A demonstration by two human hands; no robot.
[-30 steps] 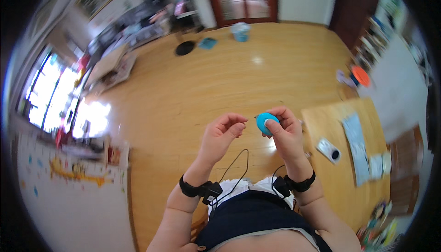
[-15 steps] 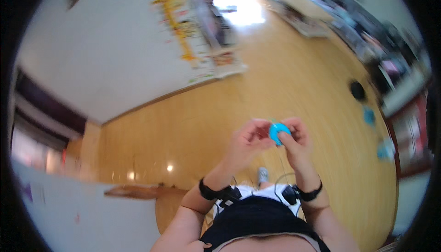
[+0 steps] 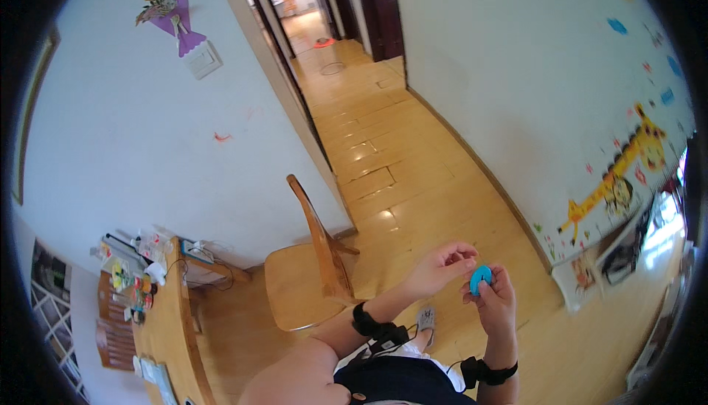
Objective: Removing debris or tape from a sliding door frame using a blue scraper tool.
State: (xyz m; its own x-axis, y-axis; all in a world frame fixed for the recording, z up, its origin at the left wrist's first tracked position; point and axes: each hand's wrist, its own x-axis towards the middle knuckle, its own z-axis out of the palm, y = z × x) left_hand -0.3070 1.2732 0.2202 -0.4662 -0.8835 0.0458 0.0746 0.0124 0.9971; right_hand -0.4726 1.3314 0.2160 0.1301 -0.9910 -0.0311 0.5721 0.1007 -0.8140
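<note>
My right hand (image 3: 498, 303) holds a small round bright-blue disc (image 3: 481, 278), its thumb pressed on the disc's face and the fingers behind it. What kind of thing the disc is, I cannot make out. Just left of it is my left hand (image 3: 444, 266), fingers curled and thumb and fingertips close together near the disc's edge. Whether something thin is between those fingertips is too small to tell. Black bands circle both wrists, with dark devices and cables at them.
A wooden chair (image 3: 302, 287) stands ahead to the left, beside a wooden table (image 3: 166, 331) bearing several small items. White walls flank a wood-floored passage (image 3: 369, 176). Giraffe stickers (image 3: 616, 176) decorate the right wall. On the passage floor lies an orange-red round thing (image 3: 323, 43).
My view has swung left, from the living room to the passage, chair and table. The blue disc stays in my right hand, with my left hand still close by it.
</note>
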